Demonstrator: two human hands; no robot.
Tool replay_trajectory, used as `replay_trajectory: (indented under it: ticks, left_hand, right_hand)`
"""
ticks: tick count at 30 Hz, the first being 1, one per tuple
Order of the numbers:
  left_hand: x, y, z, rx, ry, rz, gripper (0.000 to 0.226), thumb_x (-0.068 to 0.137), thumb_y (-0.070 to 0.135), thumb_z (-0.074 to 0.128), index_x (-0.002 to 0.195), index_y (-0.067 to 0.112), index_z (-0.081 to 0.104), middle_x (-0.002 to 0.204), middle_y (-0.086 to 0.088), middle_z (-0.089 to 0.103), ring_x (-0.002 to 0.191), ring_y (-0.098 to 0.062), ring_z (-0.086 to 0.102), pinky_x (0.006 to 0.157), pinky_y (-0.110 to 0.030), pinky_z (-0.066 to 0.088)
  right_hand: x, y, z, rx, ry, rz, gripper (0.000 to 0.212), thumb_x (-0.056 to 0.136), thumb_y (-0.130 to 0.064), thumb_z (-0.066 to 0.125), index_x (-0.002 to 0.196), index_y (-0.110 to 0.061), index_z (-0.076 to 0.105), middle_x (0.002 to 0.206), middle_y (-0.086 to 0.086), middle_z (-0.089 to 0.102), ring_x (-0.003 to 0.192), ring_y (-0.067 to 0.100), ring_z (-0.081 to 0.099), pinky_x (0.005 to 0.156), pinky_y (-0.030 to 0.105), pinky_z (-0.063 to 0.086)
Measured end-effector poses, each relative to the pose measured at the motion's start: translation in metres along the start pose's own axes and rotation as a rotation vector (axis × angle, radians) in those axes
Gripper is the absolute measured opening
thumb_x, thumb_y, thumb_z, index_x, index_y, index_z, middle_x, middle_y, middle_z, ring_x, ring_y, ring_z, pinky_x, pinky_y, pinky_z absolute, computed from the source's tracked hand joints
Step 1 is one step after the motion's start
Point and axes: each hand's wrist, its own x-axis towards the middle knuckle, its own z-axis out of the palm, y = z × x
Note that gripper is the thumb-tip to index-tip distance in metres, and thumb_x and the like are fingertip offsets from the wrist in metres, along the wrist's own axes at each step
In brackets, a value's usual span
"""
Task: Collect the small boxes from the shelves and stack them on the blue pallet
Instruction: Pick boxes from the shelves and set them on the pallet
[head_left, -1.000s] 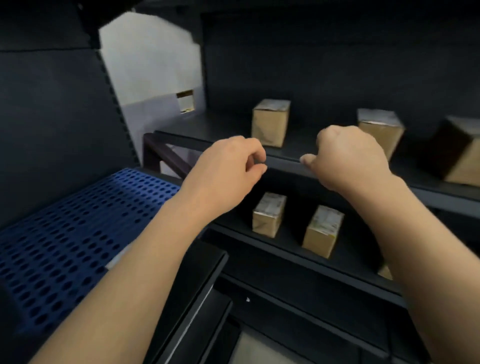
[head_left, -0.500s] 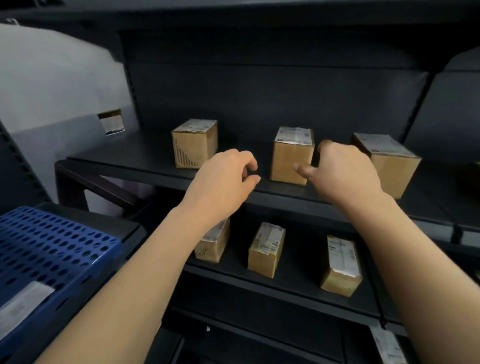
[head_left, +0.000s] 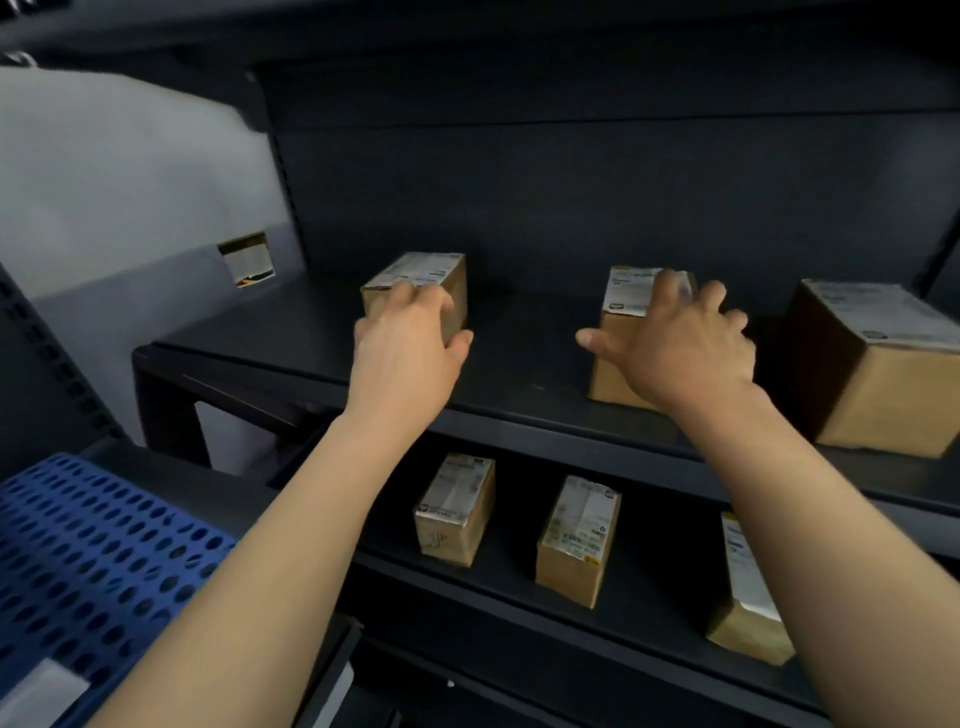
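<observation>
Left hand grips the left cardboard box, thumb at its side. Right hand lies spread open over the middle cardboard box: presumably one box per hand.

Dark upper shelf bearing left box, middle box, larger right box, lower shelf bearing three labelled boxes

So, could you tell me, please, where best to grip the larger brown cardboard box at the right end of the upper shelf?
Probably by its opposite side walls, two-handed, coming from the front: the larger brown cardboard box stands flat on the dark shelf and looks too wide for a single grasp.
</observation>
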Motion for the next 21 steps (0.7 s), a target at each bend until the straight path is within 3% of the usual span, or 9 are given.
replay_trajectory:
  ticks: [3,8,11,18,21]
  left_hand:
    - [0.024,-0.013,0.004,0.075,0.010,-0.076,0.053,0.082,0.038,0.063,0.125,0.011,0.046,0.122,-0.015,0.042,0.112,-0.034,0.039,0.093,-0.046,0.036]
    - [0.053,-0.033,0.011,0.130,-0.051,-0.201,0.073,0.073,0.058,0.064,0.124,0.009,0.045,0.128,-0.018,0.035,0.115,-0.038,0.033,0.095,-0.048,0.032]
    - [0.058,-0.036,0.020,0.146,-0.102,-0.245,0.086,0.065,0.067,0.064,0.124,0.009,0.042,0.131,-0.019,0.031,0.118,-0.039,0.030,0.096,-0.048,0.030]
    - [0.066,-0.044,0.030,0.028,-0.192,-0.349,0.088,0.063,0.062,0.069,0.128,0.019,0.029,0.127,-0.021,0.038,0.114,-0.040,0.037,0.093,-0.051,0.030]
    - [0.061,-0.041,0.028,-0.026,-0.100,-0.293,0.084,0.065,0.053,0.071,0.128,0.016,0.028,0.126,-0.020,0.038,0.114,-0.039,0.038,0.091,-0.053,0.032]
  right_hand:
    - [0.009,-0.007,0.004,-0.007,-0.014,0.036,0.097,0.074,-0.072,0.054,0.144,-0.015,0.019,0.143,0.022,0.023,0.120,0.044,0.039,0.087,0.048,0.043]
    - [0.018,-0.017,0.010,-0.014,0.027,0.086,0.085,0.077,-0.061,0.060,0.136,-0.009,0.030,0.135,0.020,0.029,0.113,0.042,0.044,0.068,0.039,0.038]
    - [0.020,-0.022,0.012,0.001,0.069,0.071,0.079,0.077,-0.056,0.062,0.132,-0.008,0.034,0.130,0.019,0.032,0.110,0.042,0.045,0.067,0.038,0.036]
    - [0.015,-0.035,0.014,-0.002,0.153,-0.017,0.077,0.077,-0.053,0.063,0.132,-0.007,0.035,0.128,0.019,0.034,0.108,0.041,0.045,0.066,0.037,0.036]
    - [0.013,-0.042,0.014,0.008,0.187,-0.073,0.077,0.076,-0.051,0.063,0.133,-0.008,0.033,0.131,0.019,0.032,0.108,0.041,0.046,0.066,0.036,0.036]
